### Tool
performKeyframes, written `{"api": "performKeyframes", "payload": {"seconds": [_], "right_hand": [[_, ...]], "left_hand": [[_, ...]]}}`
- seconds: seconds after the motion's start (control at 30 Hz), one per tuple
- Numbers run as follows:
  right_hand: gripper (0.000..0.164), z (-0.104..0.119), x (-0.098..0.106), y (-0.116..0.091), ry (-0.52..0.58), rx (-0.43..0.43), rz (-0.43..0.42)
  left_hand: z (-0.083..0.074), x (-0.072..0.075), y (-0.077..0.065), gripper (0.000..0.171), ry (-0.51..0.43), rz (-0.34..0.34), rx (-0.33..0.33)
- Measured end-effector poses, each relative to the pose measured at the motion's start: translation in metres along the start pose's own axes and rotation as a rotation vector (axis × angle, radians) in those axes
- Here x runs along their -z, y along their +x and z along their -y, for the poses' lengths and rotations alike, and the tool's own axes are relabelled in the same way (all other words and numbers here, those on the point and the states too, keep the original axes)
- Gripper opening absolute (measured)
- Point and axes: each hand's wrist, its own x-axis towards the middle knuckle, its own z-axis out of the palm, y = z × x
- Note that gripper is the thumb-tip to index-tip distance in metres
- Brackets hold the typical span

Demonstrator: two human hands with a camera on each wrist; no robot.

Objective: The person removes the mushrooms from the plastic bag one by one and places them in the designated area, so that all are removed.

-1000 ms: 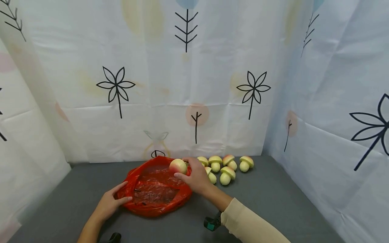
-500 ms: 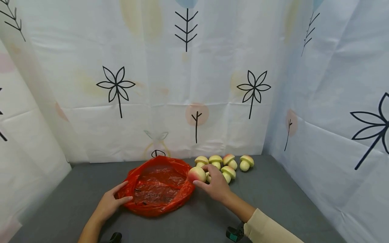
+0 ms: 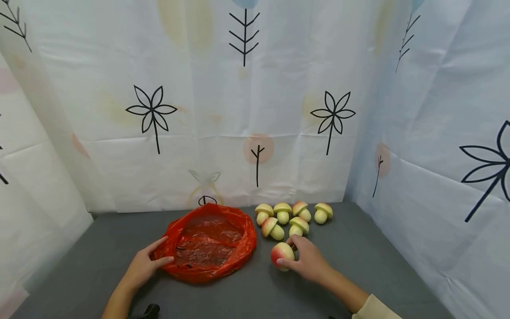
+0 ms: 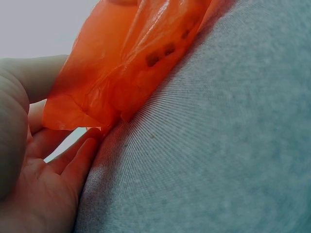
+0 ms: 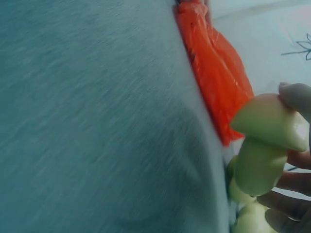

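A red plastic bag (image 3: 248,241) lies spread on the grey table with its mouth gaping upward. My left hand (image 3: 142,268) holds the bag's left side, thumb at the front and index finger farther back; the left wrist view shows the thin film (image 4: 116,63) over part of the fingers. To the right of the bag, my right hand (image 3: 311,261) grips a toy mushroom (image 5: 267,121) by its cap, thumb on one side and fingers on the other. Its stem hangs toward the fingers in the right wrist view, while the head view shows mostly its red and cream cap.
Several more cream and reddish mushrooms (image 3: 299,226) stand or lie behind my right hand, near the back of the grey table (image 3: 350,261). A white curtain (image 3: 287,88) printed with plants encloses the table at the back and sides.
My right hand has moved right and toward me with the mushroom, from above the bag's right rim to in front of the other mushrooms. The left hand has stayed on the bag.
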Motion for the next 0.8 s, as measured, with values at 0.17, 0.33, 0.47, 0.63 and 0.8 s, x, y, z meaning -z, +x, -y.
{"api": "performKeyframes", "payload": {"seconds": [0.17,0.33,0.47,0.63,0.8], "right_hand": [[0.039,-0.012,0.01,-0.012,-0.053,-0.001,0.064],[0.039,-0.023,0.018,-0.02,-0.162,-0.052,0.062],[0.041,-0.03,0.026,-0.023,-0.21,-0.136,0.064],[0.045,-0.041,0.035,-0.024,-0.208,-0.256,0.043],[0.049,-0.058,0.044,-0.024,-0.236,-0.339,-0.006]], "left_hand": [[-0.001,0.0,0.0,0.084,0.003,0.003,0.007],[-0.001,0.0,0.0,0.085,-0.005,0.003,0.008],[-0.001,-0.001,0.0,0.085,0.004,0.003,0.009],[0.0,0.0,0.001,0.085,0.001,-0.001,0.014],[-0.001,0.0,0.0,0.084,-0.009,0.002,0.003]]}}
